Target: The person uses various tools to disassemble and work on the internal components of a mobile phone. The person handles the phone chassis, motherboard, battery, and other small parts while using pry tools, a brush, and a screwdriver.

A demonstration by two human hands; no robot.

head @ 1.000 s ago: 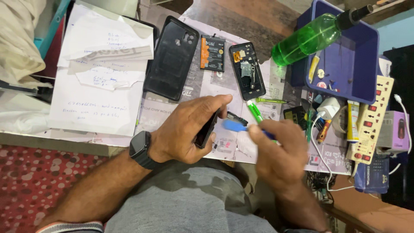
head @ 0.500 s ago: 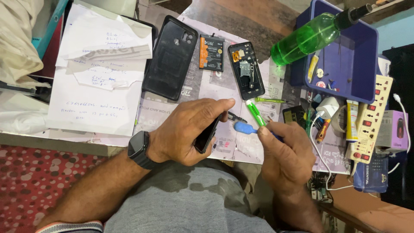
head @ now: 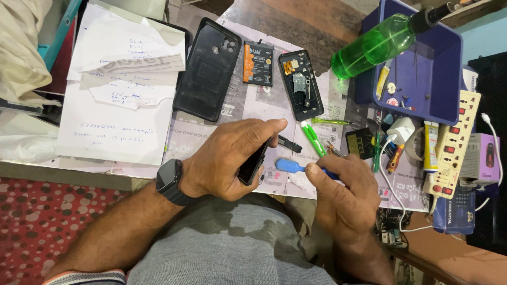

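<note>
Left hand gripping black phone on edge | right hand pinching blue pry tool, tip nearing phone | green bottle lying beyond.

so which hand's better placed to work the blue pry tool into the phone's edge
Right. The right hand already grips the blue pry tool, its flat tip pointing at the dark phone. The left hand is wrapped around that phone, steadying it, so it is probably not free.

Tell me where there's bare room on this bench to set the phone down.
Free patches: the printed sheet between black back cover and open phone frame, below the battery; the bare tabletop above them. Crowded: right of the green bottle, around the power strip.
</note>
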